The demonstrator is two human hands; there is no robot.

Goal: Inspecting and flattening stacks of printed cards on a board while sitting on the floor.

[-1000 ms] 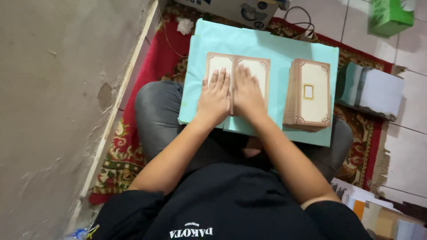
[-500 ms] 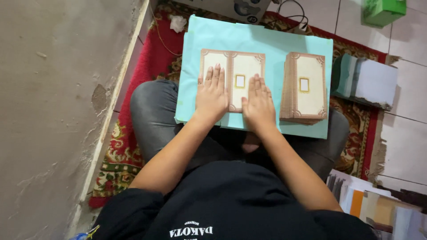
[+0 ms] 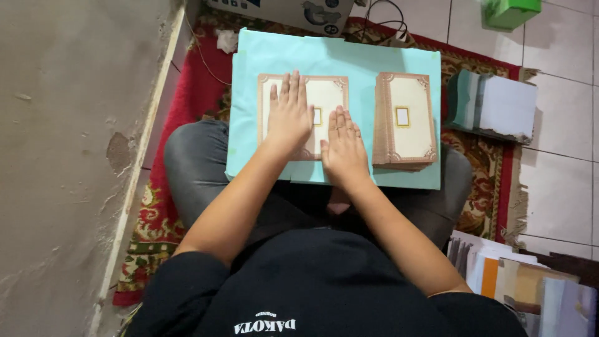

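- Sitting cross-legged, a teal board [image 3: 374, 56] is kept across the lap as a work surface, mid-frame.
- A cream card [image 3: 327, 100] with an ornate border is laid flat at the board's centre, apparently pressed down so it stays flat.
- Left hand [image 3: 289, 115] is spread flat on the card; nothing is gripped.
- Right hand [image 3: 342, 146] is laid open on the card's lower right edge, just pressing.
- A card stack [image 3: 405, 118] is parked just beside, on the right.

A board [image 3: 374, 59] is lying across the person's lap, carrying an opened card [image 3: 324, 100] under both hands, left hand [image 3: 289, 115] and right hand [image 3: 343, 150], with a card stack [image 3: 405, 122] sitting right of that card on the board
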